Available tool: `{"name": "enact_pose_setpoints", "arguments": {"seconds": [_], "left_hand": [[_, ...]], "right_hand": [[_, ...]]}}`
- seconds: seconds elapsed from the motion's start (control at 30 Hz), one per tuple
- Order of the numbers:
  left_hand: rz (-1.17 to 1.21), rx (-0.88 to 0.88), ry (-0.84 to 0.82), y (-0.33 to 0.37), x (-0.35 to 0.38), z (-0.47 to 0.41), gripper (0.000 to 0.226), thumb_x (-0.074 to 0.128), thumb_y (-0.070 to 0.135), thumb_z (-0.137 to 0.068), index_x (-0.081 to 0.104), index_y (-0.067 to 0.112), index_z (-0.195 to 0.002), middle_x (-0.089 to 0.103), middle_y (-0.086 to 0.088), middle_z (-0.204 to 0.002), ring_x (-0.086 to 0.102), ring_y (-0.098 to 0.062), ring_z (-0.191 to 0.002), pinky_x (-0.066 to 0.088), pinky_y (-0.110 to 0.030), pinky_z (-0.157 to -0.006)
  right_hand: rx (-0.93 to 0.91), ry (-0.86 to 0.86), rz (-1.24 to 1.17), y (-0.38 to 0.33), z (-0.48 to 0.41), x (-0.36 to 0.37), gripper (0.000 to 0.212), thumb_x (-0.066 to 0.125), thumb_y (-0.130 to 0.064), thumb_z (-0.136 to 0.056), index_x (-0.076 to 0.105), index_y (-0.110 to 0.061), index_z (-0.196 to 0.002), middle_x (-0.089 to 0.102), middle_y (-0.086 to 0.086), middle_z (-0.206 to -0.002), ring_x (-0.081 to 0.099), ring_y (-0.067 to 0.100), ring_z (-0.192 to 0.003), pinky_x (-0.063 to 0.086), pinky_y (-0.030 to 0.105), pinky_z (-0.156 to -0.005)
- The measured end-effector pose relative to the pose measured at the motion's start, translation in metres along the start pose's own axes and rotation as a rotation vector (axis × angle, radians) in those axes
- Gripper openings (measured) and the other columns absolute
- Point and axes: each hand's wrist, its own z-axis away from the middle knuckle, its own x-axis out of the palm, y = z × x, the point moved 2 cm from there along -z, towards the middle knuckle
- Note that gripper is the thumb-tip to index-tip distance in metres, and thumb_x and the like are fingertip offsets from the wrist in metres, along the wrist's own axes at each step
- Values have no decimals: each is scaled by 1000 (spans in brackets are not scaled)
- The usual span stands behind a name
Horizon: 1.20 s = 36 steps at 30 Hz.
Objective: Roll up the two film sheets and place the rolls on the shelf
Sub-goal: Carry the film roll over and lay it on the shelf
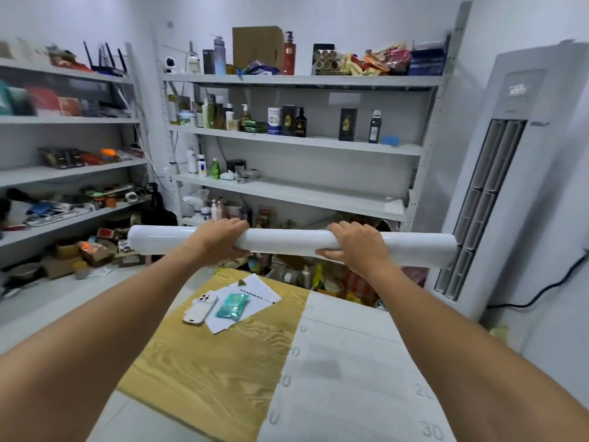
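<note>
I hold a long white film roll (287, 241) level in the air in front of the shelf unit. My left hand (220, 239) grips it left of its middle and my right hand (353, 245) grips it right of its middle. Both ends of the roll stick out past my hands. Below, a second film sheet (347, 362), white with grey numbers and lines, lies flat and unrolled on the right part of the wooden table (210, 362). The grey metal shelf unit (296, 193) stands straight ahead, its third board mostly bare on the right.
A phone (200, 309), a teal packet (232, 306) and papers (255, 293) lie on the table's far left. A tall white air conditioner (497, 186) stands to the right. Another loaded shelf unit (70, 173) lines the left wall. Boxes and clutter cover the floor under the shelves.
</note>
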Motion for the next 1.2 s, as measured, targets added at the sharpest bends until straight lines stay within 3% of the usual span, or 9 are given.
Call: {"name": "enact_pose_setpoints", "arguments": {"seconds": [0.2, 0.47, 0.7, 1.0, 1.2], "left_hand": [[-23, 18, -23, -94, -1, 17, 44, 67, 38, -78, 51, 14, -111, 61, -4, -108, 59, -23, -91, 46, -35, -67], [-31, 53, -35, -181, 26, 19, 41, 66, 40, -79, 51, 18, -110, 61, -1, -109, 61, -21, -91, 47, -36, -70], [3, 24, -40, -236, 57, -6, 40, 65, 40, -79, 51, 17, -108, 61, -1, -107, 59, -17, -83, 48, -34, -68], [-42, 80, -30, -320, 94, -94, 40, 66, 40, -78, 51, 15, -105, 61, -3, -105, 59, -22, -91, 40, -29, -63], [-73, 58, -34, -382, 100, -159, 40, 64, 40, -79, 49, 15, -107, 61, -3, -108, 59, -22, -92, 46, -32, -69]], "right_hand": [[47, -62, -9, -75, -55, 17, 54, 45, -66, -82, 55, -19, -107, 64, 0, -95, 61, 20, -80, 41, 29, -62], [78, -134, -17, -139, -104, 47, 53, 43, -65, -84, 52, -20, -109, 63, 1, -99, 60, 19, -84, 41, 29, -65], [70, -169, 8, -157, -158, 84, 53, 43, -67, -83, 52, -21, -108, 62, -1, -99, 60, 19, -85, 39, 29, -66], [109, -148, 10, -154, -250, 167, 55, 42, -69, -81, 54, -23, -107, 63, -3, -97, 60, 19, -82, 36, 28, -62], [106, -99, -9, -145, -333, 206, 57, 41, -69, -80, 56, -23, -108, 64, -3, -94, 61, 18, -80, 44, 29, -64]]}}
